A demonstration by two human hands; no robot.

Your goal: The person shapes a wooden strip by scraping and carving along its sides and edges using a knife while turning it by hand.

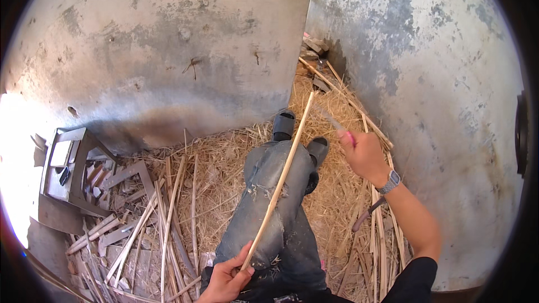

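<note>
A: ok, head view, the only one; where's the stick (280, 185) at, and who's got it?

B: the left hand (229, 278) is clamped round its near end; the rest slants up over the dusty jeans (259, 171), far end out past the slippers (283, 126); the right hand (364, 154) is closed on the pink handle of a knife (330, 118), its tip just beside the far end; touching or apart, can't tell.

A: so how far along is it?

B: my read, partway at least; the stick looks pale and fairly straight down its length, and straw-like scraps (219, 191) litter the floor; can't swear they came off this one tho; too small to tell if rough spots are left, and it's not set down yet.

A: other sticks?

B: yep; loose sticks (168, 230) toward the floor's left edge; long strips (382, 241) along its right edge, by the wall (455, 191); can't tell which are finished.
</note>
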